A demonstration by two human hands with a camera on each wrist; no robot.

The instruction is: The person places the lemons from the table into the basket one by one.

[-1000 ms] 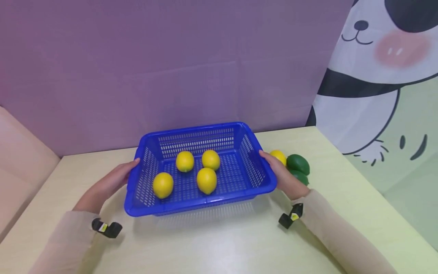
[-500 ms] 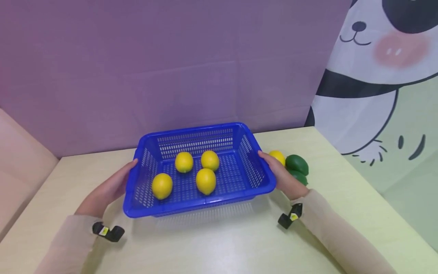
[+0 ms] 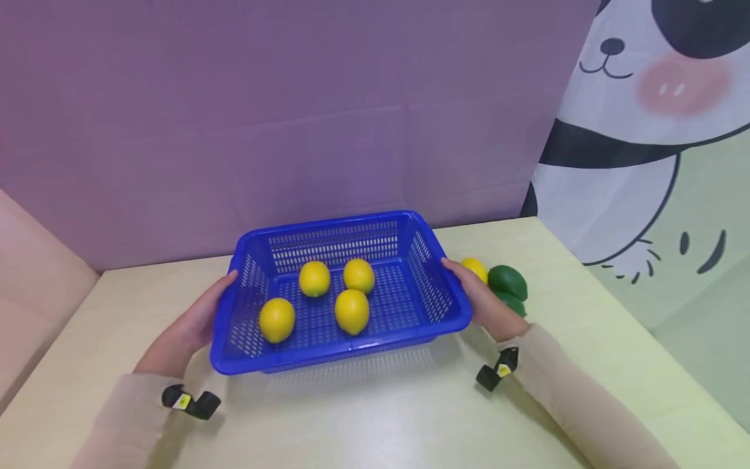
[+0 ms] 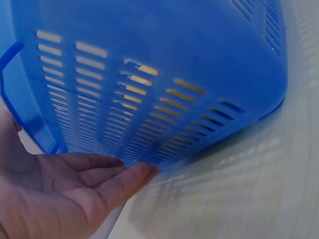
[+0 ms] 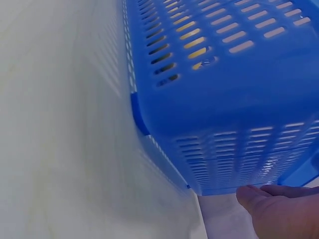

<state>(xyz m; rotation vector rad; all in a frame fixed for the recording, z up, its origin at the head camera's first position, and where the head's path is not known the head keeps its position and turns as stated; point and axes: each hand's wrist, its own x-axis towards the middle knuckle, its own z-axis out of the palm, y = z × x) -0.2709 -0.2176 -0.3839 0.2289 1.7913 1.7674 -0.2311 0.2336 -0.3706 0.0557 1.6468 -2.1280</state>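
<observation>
A blue plastic basket (image 3: 404, 293) with slotted sides sits before me in the head view, with several lemons (image 3: 352, 311) spread across its floor. My left hand (image 3: 202, 319) holds its left rim, thumb on top. In the left wrist view, the fingers (image 4: 112, 186) lie fairly straight under the rim, near the slotted wall. On the opposite side my right hand (image 3: 483, 299) holds the right rim, its thumb on the edge. The right wrist view shows part of that hand (image 5: 286, 211) beneath the rim. Whether the basket's base touches the table everywhere, I cannot tell.
Just beyond my right hand, another lemon (image 3: 476, 268) and two dark green oval fruits (image 3: 508, 282) lie on the pale table (image 3: 363, 423). My hand partly covers them. A purple backdrop (image 3: 305, 117) rises behind the table, and a panda-printed wall (image 3: 638, 195) stands on the right.
My left wrist has turned and shifted slightly right and towards me, while that hand stays on the rim. Basket, lemons and right hand look nearly unchanged.
</observation>
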